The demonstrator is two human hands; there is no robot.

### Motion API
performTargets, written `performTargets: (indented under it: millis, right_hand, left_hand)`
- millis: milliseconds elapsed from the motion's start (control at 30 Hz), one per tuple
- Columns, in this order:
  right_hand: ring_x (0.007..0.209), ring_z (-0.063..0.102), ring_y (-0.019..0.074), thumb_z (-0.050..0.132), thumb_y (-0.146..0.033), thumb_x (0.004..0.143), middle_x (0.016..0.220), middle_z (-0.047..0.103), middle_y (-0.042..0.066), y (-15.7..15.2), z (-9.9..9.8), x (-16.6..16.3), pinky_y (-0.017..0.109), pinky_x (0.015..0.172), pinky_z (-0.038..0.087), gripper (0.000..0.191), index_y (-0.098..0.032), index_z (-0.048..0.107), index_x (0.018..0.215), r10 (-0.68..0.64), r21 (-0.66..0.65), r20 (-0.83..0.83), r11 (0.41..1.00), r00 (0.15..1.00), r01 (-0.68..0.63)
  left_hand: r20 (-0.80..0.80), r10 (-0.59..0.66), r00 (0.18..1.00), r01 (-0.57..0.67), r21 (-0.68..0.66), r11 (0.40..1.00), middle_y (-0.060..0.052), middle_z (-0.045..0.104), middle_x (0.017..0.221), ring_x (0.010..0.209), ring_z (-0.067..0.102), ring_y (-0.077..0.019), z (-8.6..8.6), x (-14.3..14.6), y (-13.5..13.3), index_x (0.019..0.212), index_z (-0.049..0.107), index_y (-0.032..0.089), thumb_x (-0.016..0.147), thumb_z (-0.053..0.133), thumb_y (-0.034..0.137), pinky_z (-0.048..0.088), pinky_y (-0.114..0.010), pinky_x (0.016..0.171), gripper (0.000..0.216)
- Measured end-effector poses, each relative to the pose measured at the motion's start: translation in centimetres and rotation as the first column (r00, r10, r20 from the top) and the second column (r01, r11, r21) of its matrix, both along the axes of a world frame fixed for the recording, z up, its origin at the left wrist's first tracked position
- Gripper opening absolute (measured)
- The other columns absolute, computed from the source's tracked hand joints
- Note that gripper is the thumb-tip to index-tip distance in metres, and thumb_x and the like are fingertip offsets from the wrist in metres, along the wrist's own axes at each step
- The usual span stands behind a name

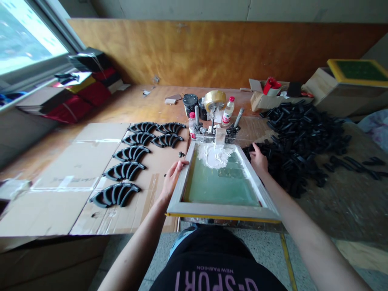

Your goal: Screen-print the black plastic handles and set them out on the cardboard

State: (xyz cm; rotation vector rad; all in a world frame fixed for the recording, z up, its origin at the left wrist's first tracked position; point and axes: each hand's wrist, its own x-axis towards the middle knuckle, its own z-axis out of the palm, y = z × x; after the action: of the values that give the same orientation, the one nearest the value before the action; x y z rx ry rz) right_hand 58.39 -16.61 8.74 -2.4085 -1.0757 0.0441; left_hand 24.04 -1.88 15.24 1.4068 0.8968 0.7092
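While the left hand point(172, 178) grips the left rail, fingers curled over its top edge, the rectangular screen-printing frame with pale grey rails and green mesh point(222, 211) lies flat at the centre of the frame, its near rail toward the person's body. The right hand point(258, 159) sits at the outer side of the right rail, near the far corner, fingers loosely bent. Whether it clasps the rail or only touches it cannot be told. A smear of white ink point(216, 155) covers the far end of the mesh.

To the right of the centre, touching the right hand, lies a large heap of black curved plastic parts point(303, 137). At left centre, a flattened brown cardboard sheet point(91, 161) carries seven fanned groups of the same black parts point(124, 170), set in rows just beside the left hand. Beyond the screen's far rail stand a yellowish roll of tape point(214, 100), a black jar point(190, 103) and a clear red-capped bottle point(228, 111).
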Motion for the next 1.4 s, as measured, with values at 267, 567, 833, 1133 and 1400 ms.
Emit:
performTargets:
  millis: [267, 567, 833, 1133, 1400]
  right_hand:
    - [0.119, 0.049, 0.0276, 0.066, -0.024, 0.083, 0.127, 0.057, 0.013, 9.1, 3.9, -5.4, 0.038, 0.099, 0.040, 0.050, -0.018, 0.053, 0.132, 0.372, 0.028, 0.243, 0.921, 0.896, -0.390]
    - [0.092, 0.055, 0.0237, 0.050, -0.013, 0.088, 0.094, 0.066, 0.012, 8.8, 1.5, -8.1, 0.031, 0.078, 0.040, 0.014, -0.014, 0.062, 0.095, 0.371, -0.273, 0.253, 0.913, 0.894, -0.302]
    - [0.093, 0.053, 0.0200, 0.049, -0.009, 0.088, 0.090, 0.063, 0.006, 3.9, 3.5, -11.1, 0.029, 0.070, 0.037, 0.017, -0.018, 0.063, 0.089, 0.809, -0.272, 0.163, 0.587, 0.565, -0.763]
    - [0.093, 0.052, 0.0212, 0.052, -0.010, 0.088, 0.089, 0.063, 0.007, 4.2, 3.3, -10.6, 0.029, 0.073, 0.038, 0.016, -0.018, 0.065, 0.088, 0.717, -0.202, 0.211, 0.697, 0.664, -0.688]
    - [0.094, 0.060, 0.0200, 0.067, -0.026, 0.085, 0.102, 0.068, 0.003, 6.6, 5.4, -9.3, 0.028, 0.075, 0.044, 0.034, -0.027, 0.062, 0.118, 0.640, -0.075, 0.139, 0.768, 0.755, -0.637]
  left_hand:
    - [-0.124, -0.032, 0.992, 0.015, -0.137, 0.991, 0.003, 0.057, 0.068, 0.057, 0.049, -0.0121, -8.0, -0.5, -1.3, 0.133, 0.056, 0.023, 0.074, 0.068, 0.048, 0.040, -0.021, 0.054, 0.065]
    - [-0.280, -0.119, 0.952, 0.106, -0.061, 0.992, 0.002, 0.054, 0.076, 0.063, 0.050, -0.0120, -9.9, -0.9, -0.7, 0.145, 0.043, 0.024, 0.086, 0.051, 0.056, 0.042, -0.024, 0.061, 0.068]
    - [-0.251, -0.114, 0.961, 0.091, -0.103, 0.991, 0.000, 0.060, 0.080, 0.070, 0.055, -0.0149, -9.2, -0.7, -0.9, 0.145, 0.044, 0.023, 0.084, 0.055, 0.057, 0.045, -0.026, 0.069, 0.071]
    - [-0.204, -0.055, 0.977, 0.033, -0.111, 0.993, 0.002, 0.054, 0.072, 0.059, 0.048, -0.0110, -9.7, -0.7, -1.2, 0.141, 0.049, 0.022, 0.081, 0.059, 0.056, 0.039, -0.022, 0.056, 0.070]
    - [-0.180, -0.065, 0.982, 0.033, -0.179, 0.983, 0.000, 0.063, 0.075, 0.062, 0.054, -0.0131, -6.2, -0.7, -1.2, 0.136, 0.054, 0.020, 0.076, 0.064, 0.057, 0.042, -0.023, 0.057, 0.071]
